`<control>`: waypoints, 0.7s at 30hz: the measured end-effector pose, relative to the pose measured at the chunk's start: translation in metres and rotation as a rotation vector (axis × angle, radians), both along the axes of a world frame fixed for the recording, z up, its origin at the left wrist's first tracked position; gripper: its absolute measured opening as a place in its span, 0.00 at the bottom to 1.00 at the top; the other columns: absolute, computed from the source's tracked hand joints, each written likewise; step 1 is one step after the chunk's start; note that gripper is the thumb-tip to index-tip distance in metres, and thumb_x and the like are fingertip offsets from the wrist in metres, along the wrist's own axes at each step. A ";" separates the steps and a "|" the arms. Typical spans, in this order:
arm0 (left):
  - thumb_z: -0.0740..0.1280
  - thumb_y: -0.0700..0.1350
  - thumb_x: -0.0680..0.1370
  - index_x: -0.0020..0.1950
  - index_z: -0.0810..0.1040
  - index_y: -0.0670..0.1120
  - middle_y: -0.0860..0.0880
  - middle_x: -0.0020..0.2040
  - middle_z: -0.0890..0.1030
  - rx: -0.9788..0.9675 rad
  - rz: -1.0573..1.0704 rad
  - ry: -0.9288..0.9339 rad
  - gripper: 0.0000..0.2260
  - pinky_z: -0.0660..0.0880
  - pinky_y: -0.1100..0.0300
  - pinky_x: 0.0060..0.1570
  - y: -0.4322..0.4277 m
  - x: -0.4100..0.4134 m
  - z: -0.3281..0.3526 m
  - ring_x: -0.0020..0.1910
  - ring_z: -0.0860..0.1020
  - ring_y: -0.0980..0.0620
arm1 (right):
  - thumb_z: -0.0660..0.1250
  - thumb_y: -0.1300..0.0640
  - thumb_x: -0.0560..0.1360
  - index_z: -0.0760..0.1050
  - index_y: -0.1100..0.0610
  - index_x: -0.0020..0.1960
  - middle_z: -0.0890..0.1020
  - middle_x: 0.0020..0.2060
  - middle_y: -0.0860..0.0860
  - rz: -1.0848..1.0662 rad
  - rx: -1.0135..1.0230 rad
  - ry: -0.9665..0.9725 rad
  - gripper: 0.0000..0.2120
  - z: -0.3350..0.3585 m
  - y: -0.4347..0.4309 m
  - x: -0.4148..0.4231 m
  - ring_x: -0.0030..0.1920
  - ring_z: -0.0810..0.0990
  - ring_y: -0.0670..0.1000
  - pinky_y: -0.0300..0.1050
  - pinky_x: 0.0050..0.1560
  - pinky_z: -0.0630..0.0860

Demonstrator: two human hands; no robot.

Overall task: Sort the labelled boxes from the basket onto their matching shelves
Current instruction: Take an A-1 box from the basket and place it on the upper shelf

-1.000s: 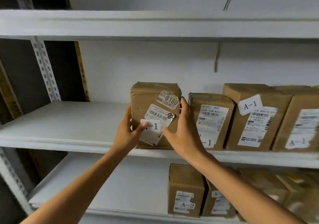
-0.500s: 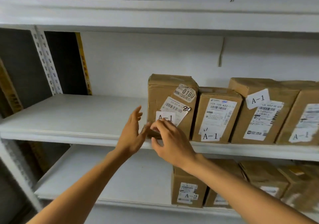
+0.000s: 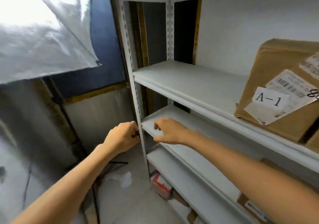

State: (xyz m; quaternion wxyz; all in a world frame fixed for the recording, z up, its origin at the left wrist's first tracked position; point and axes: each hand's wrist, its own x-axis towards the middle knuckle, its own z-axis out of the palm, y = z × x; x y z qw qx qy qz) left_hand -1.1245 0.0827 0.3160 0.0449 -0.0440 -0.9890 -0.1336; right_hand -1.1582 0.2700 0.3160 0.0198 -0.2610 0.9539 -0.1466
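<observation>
Two loosely curled, empty: left hand (image 3: 123, 136), right hand (image 3: 170, 131); one A-1 box (image 3: 279, 85) on shelf (image 3: 189, 78).

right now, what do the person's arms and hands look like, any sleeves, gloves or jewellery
The left hand and right hand are bare: no gloves, rings, watch or bracelet show. Both arms are uncovered as far up as the frame reaches, with no sleeve in view and no markings.
</observation>
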 end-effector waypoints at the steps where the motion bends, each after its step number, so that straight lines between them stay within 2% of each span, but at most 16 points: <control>1: 0.67 0.49 0.74 0.57 0.75 0.51 0.52 0.54 0.80 0.001 0.070 -0.007 0.12 0.74 0.56 0.48 -0.009 0.015 -0.008 0.54 0.78 0.47 | 0.69 0.50 0.73 0.73 0.58 0.56 0.77 0.54 0.55 0.059 -0.008 0.004 0.17 -0.008 -0.009 0.003 0.51 0.77 0.55 0.52 0.52 0.76; 3: 0.67 0.50 0.73 0.58 0.75 0.51 0.53 0.54 0.80 0.008 0.194 -0.043 0.14 0.74 0.56 0.50 -0.022 0.053 -0.028 0.54 0.78 0.48 | 0.70 0.49 0.73 0.72 0.57 0.55 0.77 0.53 0.54 0.184 -0.012 -0.022 0.17 -0.026 -0.028 0.015 0.51 0.76 0.54 0.49 0.50 0.75; 8: 0.68 0.50 0.74 0.59 0.75 0.49 0.51 0.53 0.81 0.072 0.512 -0.139 0.15 0.75 0.55 0.50 -0.054 0.180 -0.080 0.54 0.78 0.47 | 0.71 0.46 0.73 0.71 0.57 0.61 0.77 0.55 0.54 0.552 0.050 -0.098 0.23 -0.068 -0.084 0.083 0.55 0.76 0.54 0.47 0.52 0.74; 11: 0.68 0.50 0.73 0.60 0.75 0.49 0.49 0.55 0.81 0.129 0.745 -0.187 0.16 0.75 0.55 0.51 -0.063 0.271 -0.099 0.55 0.78 0.46 | 0.71 0.45 0.72 0.71 0.59 0.62 0.75 0.54 0.54 0.789 0.089 -0.116 0.25 -0.087 -0.125 0.139 0.55 0.75 0.55 0.50 0.53 0.74; 13: 0.68 0.50 0.73 0.59 0.75 0.50 0.49 0.55 0.81 0.160 0.895 -0.206 0.16 0.74 0.55 0.50 -0.064 0.337 -0.107 0.55 0.78 0.45 | 0.71 0.44 0.71 0.71 0.58 0.63 0.75 0.53 0.54 0.974 0.129 -0.118 0.27 -0.097 -0.156 0.185 0.54 0.75 0.56 0.51 0.52 0.74; 16: 0.68 0.51 0.73 0.56 0.74 0.50 0.49 0.53 0.80 0.197 1.093 -0.220 0.14 0.75 0.53 0.49 -0.061 0.440 -0.113 0.53 0.78 0.45 | 0.71 0.47 0.72 0.70 0.59 0.64 0.75 0.55 0.55 1.181 0.164 -0.117 0.26 -0.100 -0.193 0.269 0.55 0.75 0.57 0.49 0.52 0.72; 21: 0.68 0.47 0.74 0.59 0.73 0.46 0.47 0.53 0.78 0.296 1.413 -0.224 0.15 0.75 0.55 0.45 -0.031 0.601 -0.111 0.48 0.77 0.47 | 0.69 0.45 0.74 0.69 0.60 0.64 0.73 0.55 0.55 1.545 0.210 -0.111 0.27 -0.098 -0.225 0.416 0.54 0.74 0.57 0.49 0.52 0.72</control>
